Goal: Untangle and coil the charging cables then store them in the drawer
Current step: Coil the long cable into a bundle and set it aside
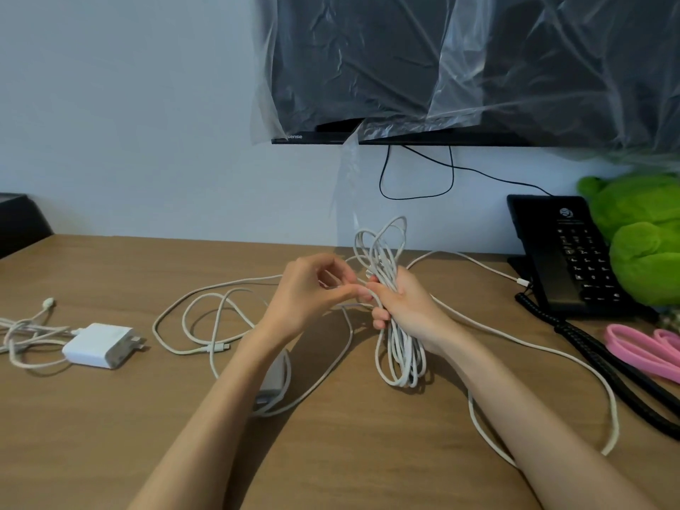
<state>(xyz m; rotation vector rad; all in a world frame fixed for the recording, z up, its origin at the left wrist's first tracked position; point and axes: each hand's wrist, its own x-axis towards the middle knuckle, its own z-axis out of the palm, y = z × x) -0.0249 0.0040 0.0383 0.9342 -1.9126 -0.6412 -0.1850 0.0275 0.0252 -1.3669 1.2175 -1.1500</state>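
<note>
Over at the far left, a small tangled cable (18, 336) is lying on the wooden surface (110, 428), plugged into a white charger brick (99, 346). Next to that, loose white loops (184, 314) are sprawling across the surface, and a grey adapter (274, 375) is sitting half hidden under my left forearm. My left hand (309, 288) is hovering above the surface, its thumb and forefinger closing in a pinch on a single white strand (340, 307) right against the bundle, the other fingers (331, 268) curling loosely above. My right hand (408, 307) is gripping the coiled bundle (403, 358) round its middle, fingers wrapping fully round it, so that loops are sticking up above my fist and hanging down below it. From there a long white tail (533, 346) is trailing off in a wide curve to the right, and a plug end (522, 281) is resting beside the black telephone (574, 259). Further right, a green plush toy (640, 233) is leaning by the wall and a pink cable (640, 347) is lying at the edge.
</note>
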